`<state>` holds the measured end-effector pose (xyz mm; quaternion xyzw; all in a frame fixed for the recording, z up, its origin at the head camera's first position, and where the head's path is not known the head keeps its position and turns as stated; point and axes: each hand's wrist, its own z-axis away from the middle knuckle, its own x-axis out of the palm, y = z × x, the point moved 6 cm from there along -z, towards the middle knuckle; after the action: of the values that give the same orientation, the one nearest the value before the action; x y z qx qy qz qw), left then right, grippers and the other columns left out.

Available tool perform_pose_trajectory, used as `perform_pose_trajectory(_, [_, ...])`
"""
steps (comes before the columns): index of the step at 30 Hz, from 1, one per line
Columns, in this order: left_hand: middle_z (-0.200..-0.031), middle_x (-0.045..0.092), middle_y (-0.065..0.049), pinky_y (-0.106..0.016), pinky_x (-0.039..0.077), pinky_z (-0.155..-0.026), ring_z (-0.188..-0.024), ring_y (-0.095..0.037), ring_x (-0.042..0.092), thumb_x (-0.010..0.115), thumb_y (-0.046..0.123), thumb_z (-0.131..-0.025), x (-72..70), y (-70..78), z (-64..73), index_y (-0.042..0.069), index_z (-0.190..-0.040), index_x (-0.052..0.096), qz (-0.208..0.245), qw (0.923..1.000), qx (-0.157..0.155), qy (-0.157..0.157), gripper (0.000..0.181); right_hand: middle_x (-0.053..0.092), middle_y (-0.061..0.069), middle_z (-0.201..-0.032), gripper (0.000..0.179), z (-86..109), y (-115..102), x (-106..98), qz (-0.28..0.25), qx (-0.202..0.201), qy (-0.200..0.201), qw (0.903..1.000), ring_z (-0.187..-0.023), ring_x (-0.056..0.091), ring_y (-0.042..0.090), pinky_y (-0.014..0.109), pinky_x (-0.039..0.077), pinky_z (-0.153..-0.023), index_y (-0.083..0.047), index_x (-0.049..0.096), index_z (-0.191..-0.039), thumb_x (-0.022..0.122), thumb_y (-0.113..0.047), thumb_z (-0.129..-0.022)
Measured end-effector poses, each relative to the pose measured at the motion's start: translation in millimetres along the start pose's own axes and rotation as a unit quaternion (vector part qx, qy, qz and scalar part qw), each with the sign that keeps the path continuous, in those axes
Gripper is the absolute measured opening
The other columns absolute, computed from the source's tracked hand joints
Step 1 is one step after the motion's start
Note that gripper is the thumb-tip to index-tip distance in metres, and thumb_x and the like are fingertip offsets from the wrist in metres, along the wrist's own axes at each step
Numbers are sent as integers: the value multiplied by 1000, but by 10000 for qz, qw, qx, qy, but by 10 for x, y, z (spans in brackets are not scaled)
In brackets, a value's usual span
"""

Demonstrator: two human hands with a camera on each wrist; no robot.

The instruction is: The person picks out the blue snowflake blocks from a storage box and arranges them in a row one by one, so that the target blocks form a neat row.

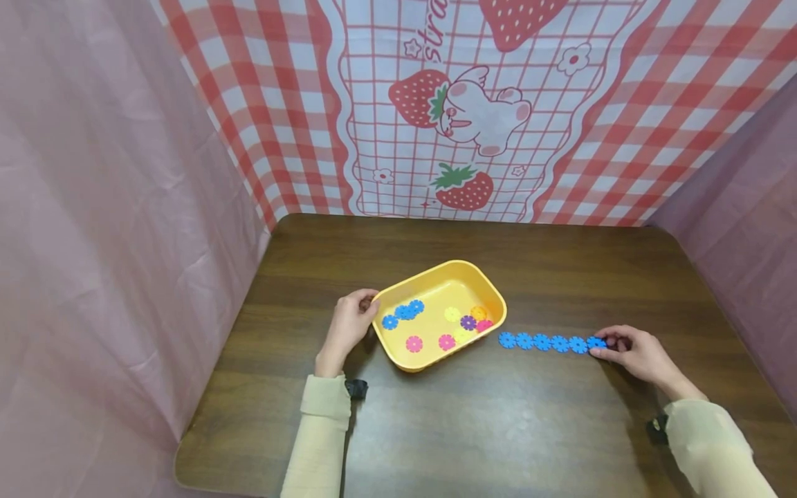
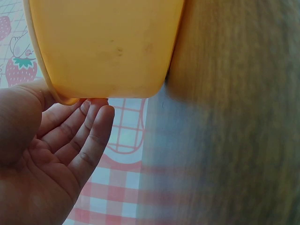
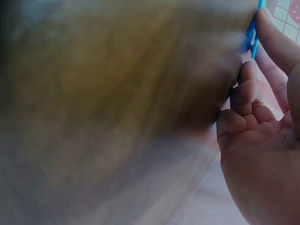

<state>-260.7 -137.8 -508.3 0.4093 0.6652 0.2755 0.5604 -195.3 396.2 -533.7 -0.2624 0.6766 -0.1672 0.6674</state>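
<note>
My left hand (image 1: 349, 321) grips the left end of a yellow plastic basket (image 1: 442, 273), thumb at the rim. In the left wrist view the fingers (image 2: 96, 136) reach along the outside of the basket wall (image 2: 112, 56). Farther right, a straight row of several blue snowflake discs (image 1: 542, 342) extends from near the basket's right end. With thumb and index finger my right hand (image 1: 638, 354) pinches the disc (image 1: 596, 343) at the row's right end. The right wrist view shows a blue disc (image 3: 255, 35) edge-on by the fingertips.
Inside the basket lie blue discs (image 1: 405, 312) to the left, with pink (image 1: 414, 344), yellow (image 1: 452, 315), purple (image 1: 468, 323) and orange (image 1: 478, 313) ones about it. A brown wooden table (image 1: 498, 422) is underneath. A checked strawberry cloth (image 1: 461, 138) hangs behind; pink curtains (image 1: 112, 242) flank it.
</note>
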Motion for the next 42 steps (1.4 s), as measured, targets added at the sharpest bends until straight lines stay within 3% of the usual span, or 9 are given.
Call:
perform_pose_trajectory(10, [-90, 72, -14, -34, 57, -70, -77, -22, 67, 69, 4, -92, -2, 1, 0, -4, -108, 72, 41, 10000, 83, 22, 18, 58, 5, -86, 32, 25, -29, 12, 68, 30, -8, 10000, -71, 45, 8, 22, 35, -59, -4, 71, -104, 83, -24, -83])
perform_pose_trajectory(27, [-90, 72, -13, -33, 57, -70, -77, -20, 67, 68, 6, -93, -7, 4, 5, -2, -110, 72, 4, 10000, -77, -48, 19, 64, 8, -92, 34, 10, -87, -92, -156, 111, -131, 9997, -71, 52, 7, 22, 43, -58, 1, 68, -112, 76, -23, -90])
perform_pose_trajectory(35, [-92, 72, -13, -33, 57, -71, -79, -20, 67, 68, 7, -93, -15, 7, 5, -3, -111, 71, -29, 9999, -123, -65, 20, 67, 16, -100, 38, -103, -287, -182, -90, -5, -139, 9999, -79, 53, 6, 18, 45, -65, 2, 66, -117, 75, -25, -91])
perform_pose_trajectory(42, [-91, 72, -13, -33, 57, -71, -79, -21, 67, 68, 6, -93, -10, 14, 7, -2, -110, 72, -1, 9998, -155, -82, 19, 65, 12, -98, 40, -216, -498, -188, -111, -120, -289, 9994, -78, 52, 10, 23, 45, -62, 1, 65, -119, 75, -26, -91])
